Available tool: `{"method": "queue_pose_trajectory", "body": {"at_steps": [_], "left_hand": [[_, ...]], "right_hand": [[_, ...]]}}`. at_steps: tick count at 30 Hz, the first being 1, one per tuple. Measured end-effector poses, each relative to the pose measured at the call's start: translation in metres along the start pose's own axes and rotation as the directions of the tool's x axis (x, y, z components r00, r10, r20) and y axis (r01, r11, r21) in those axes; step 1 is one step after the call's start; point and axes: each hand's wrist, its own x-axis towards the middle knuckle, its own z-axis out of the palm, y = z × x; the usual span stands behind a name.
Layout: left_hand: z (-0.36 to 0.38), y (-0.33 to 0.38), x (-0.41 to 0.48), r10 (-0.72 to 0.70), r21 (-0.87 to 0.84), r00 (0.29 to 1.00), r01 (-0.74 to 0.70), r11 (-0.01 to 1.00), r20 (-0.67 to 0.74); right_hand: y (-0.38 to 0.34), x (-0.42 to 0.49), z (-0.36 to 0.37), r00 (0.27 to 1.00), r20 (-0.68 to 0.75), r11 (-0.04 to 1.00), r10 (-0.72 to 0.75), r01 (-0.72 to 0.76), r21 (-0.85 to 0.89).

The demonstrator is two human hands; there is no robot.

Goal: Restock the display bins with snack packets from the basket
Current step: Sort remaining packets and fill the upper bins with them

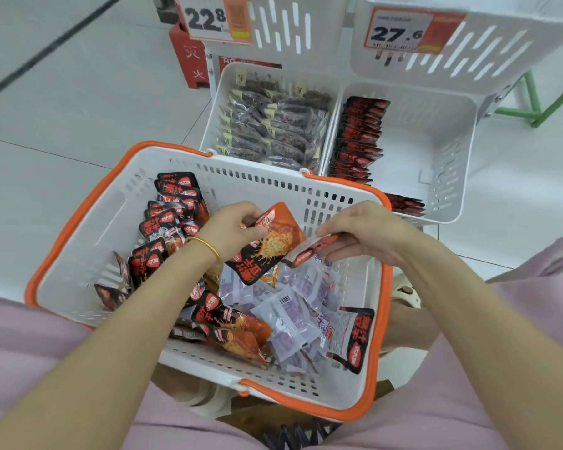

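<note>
Both hands are over the basket [78, 216] and both are busy: the left hand [231, 230], a gold bangle [208, 246] on its wrist, grips an orange-and-black packet [273, 245] by its top edge, thumb and fingers curled on it, while the right hand [368, 233] pinches a second packet [306, 251] end-on between thumb and fingertips, just beside the first. This looks like the picking-and-gathering step, with matching packets being drawn out of the mixed heap. More of the same black-banded sort lie along the basket's left side, and pale purple packets [293, 306] are jumbled on the right. Just beyond the basket stands the lower right bin [436, 151], where a row of red-and-black packets [358, 138] is stacked against its left wall and the rest of the floor is bare; I'd judge that is where these belong. The next move calls for squaring the two packets together, lifting them over the basket rim, and setting them on edge beside that row. The lower left bin [218, 102] is already packed with dark packets [273, 125] with yellow labels. On the upper bins, one price tag [208, 17] reads 22.8 and another tag [400, 30] reads 27.6. Large characters run along the held packet's black band, but they are upside down and too blurred for me to read.
</note>
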Motion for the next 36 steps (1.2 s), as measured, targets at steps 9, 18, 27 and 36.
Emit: {"method": "queue_pose_trajectory", "body": {"at_steps": [9, 18, 27, 36], "left_hand": [[-0.011, 0.012, -0.004, -0.171, -0.386, 0.983, 0.184, 0.904, 0.069], [-0.009, 0.019, -0.003, -0.173, -0.396, 0.971, 0.226, 0.89, 0.164], [-0.001, 0.033, -0.008, 0.025, -0.945, 0.98, 0.182, 0.271, 0.196], [0.028, 0.049, -0.014, 0.052, -0.812, 0.995, 0.039, 0.582, 0.086]], "right_hand": [[0.006, 0.008, 0.002, 0.925, -0.147, 0.923, -0.351, 0.316, -0.218], [0.014, 0.021, 0.006, 0.892, -0.178, 0.901, -0.416, 0.377, -0.216], [0.018, 0.033, 0.01, 0.848, -0.439, 0.892, -0.297, 0.41, 0.189], [0.015, 0.022, 0.025, 0.615, -0.545, 0.8, -0.57, 0.568, -0.196]]}}
